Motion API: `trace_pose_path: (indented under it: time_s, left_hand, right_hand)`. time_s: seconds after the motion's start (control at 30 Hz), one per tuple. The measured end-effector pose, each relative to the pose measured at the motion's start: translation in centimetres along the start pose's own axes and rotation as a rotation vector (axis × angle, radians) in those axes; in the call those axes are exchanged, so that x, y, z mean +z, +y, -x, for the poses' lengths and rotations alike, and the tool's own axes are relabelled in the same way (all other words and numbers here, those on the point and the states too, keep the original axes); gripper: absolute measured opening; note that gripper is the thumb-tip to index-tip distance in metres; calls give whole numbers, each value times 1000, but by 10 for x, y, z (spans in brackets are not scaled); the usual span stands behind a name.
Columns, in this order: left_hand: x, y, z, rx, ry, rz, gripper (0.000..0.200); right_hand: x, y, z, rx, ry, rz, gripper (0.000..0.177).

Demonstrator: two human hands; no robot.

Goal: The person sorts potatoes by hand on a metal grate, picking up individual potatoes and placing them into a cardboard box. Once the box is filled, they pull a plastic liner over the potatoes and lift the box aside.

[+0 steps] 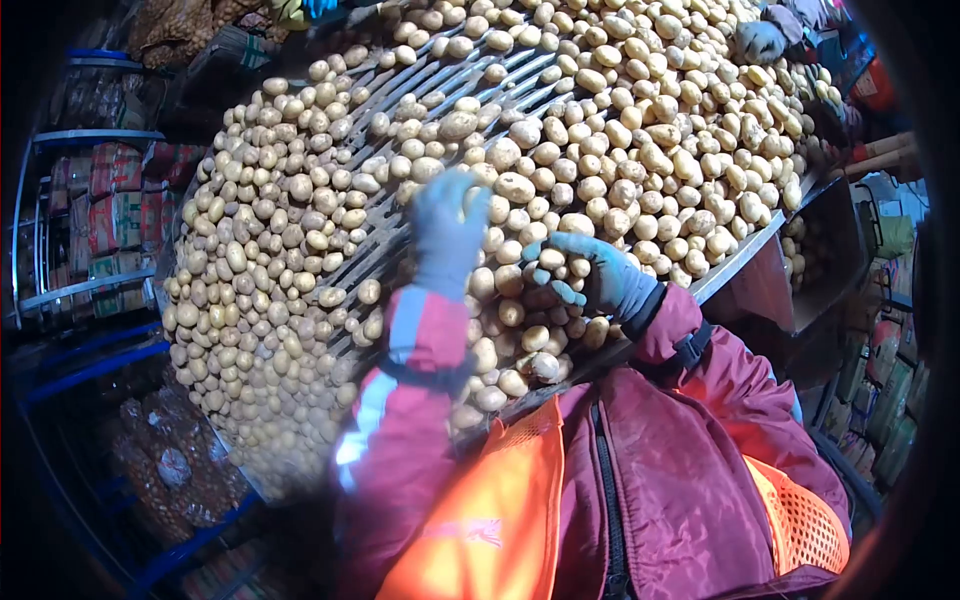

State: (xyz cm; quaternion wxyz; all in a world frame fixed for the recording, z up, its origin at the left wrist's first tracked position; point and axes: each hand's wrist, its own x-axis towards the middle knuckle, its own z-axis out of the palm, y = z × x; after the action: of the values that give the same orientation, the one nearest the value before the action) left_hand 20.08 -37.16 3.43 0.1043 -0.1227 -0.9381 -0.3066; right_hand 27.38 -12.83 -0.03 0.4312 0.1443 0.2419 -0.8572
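Loose potatoes (pixel 640 165) cover a slatted sorting table (pixel 385 225) in front of me. My left hand (pixel 450 225), in a grey-blue glove, is over the slats among the potatoes. Motion smears its fingers, so I cannot make out whether it holds anything. Close to the near edge, my right hand (pixel 600 275) wears a similar glove with teal fingertips. Its fingers curl around a few small potatoes (pixel 551 259). Smaller potatoes (pixel 270 240) lie thickly to the left of the slats.
At the upper right, another person's gloved hand (pixel 760 42) rests by the potatoes. A metal rim (pixel 740 258) bounds the table near a box (pixel 835 250) at right. Packed bags (pixel 115 210) fill racks at left, and a net sack (pixel 175 460) stands lower left.
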Motion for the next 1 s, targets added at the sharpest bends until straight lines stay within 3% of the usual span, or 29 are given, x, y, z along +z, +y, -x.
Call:
trace_pose_path:
  time_s: [0.07, 0.1, 0.13, 0.2, 0.23, 0.27, 0.47, 0.53, 0.57, 0.6, 0.67, 0.73, 0.77, 0.83, 0.9, 0.93, 1.0]
  left_hand:
    - [22, -56, -21, -6, 43, -263, 29]
    - [29, -75, -32, 5, 42, -360, 29]
    - [33, -82, -42, 16, 41, -455, 29]
    - [46, -87, -56, 3, 26, -505, 28]
    - [51, -88, -62, 36, 47, -539, 28]
    - [56, -89, -67, 68, 66, -574, 28]
    - [78, -98, -83, 19, 21, -652, 26]
    - [74, -94, -88, -74, -96, -646, 29]
    - [68, -93, -86, -25, -22, -585, 26]
    - [65, -91, -84, -31, -16, -587, 26]
    - [58, -89, -74, -74, 19, -214, 21]
    - [55, -62, -48, -244, -29, 463, 19]
    - [36, -20, -34, -192, -48, 373, 22]
    - [29, 24, 2, -253, -67, 536, 23]
    - [27, 59, 33, -142, -114, 452, 30]
    - [31, 64, 45, 38, -120, 296, 34]
    - [28, 76, 61, -65, -138, 250, 39]
  right_hand:
    - [-11, 6, 5, -394, -136, 805, 35]
    - [-10, -1, 11, -42, -23, 268, 40]
    - [-5, 0, 20, -412, -105, 827, 44]
    - [-8, -5, 35, -171, -19, 472, 44]
    - [-10, -12, 36, -184, -133, 485, 42]
    - [-7, -11, 45, -191, 64, 537, 44]
    - [-14, -23, 62, -126, -88, 105, 35]
    - [-3, -28, 65, -50, -72, -87, 47]
    - [8, -27, 65, -65, 145, -83, 54]
    - [7, -28, 64, -61, 142, -76, 54]
    - [3, -27, 58, -65, 128, -4, 53]
    - [3, -24, 46, -36, 70, -52, 52]
    - [15, -24, 41, -26, 123, -65, 52]
    - [20, -18, 26, 0, 155, -62, 50]
    - [24, -12, 12, 1, 268, -51, 42]
    - [14, -2, 2, -39, 374, -48, 39]
    - [4, 2, -6, 71, 247, -70, 35]
